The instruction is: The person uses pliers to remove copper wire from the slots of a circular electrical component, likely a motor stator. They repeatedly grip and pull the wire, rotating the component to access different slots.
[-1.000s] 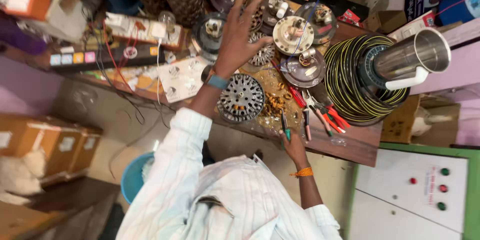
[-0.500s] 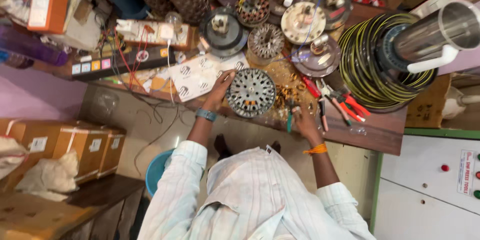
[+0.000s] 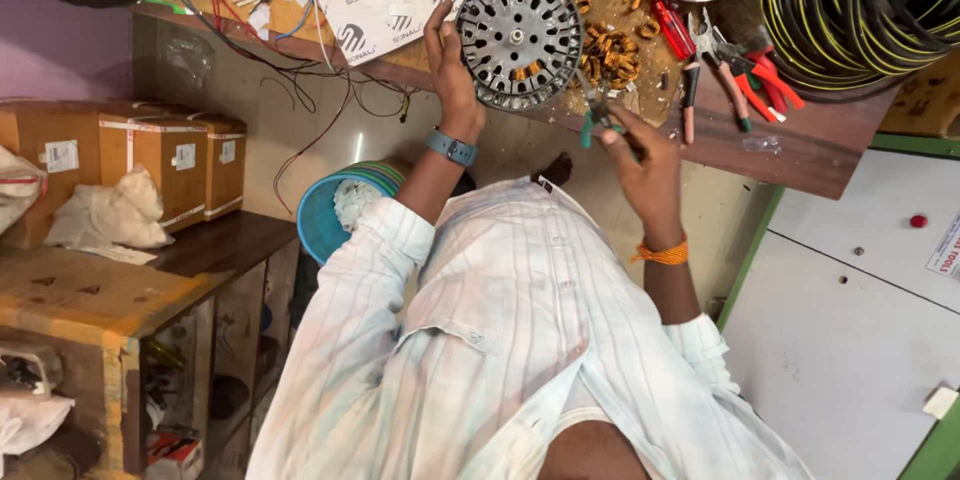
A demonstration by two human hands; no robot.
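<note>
Grey metal slotted motor stator disc (image 3: 520,38) lies at the wooden table's (image 3: 800,145) front edge, left hand (image 3: 450,65) closed on its rim. Right hand (image 3: 640,155) clasps green-handled pliers (image 3: 597,110) just beside it, copper coils (image 3: 610,45) behind.

Top middle of the frame, the left hand (image 3: 452,70) grips the edge of a round slotted metal motor core (image 3: 519,38) on the wooden bench (image 3: 800,145). The right hand (image 3: 645,160) (orange thread on the wrist) holds green-handled pliers (image 3: 598,112) just below it, with copper wire coils (image 3: 610,45) right beside.
</note>
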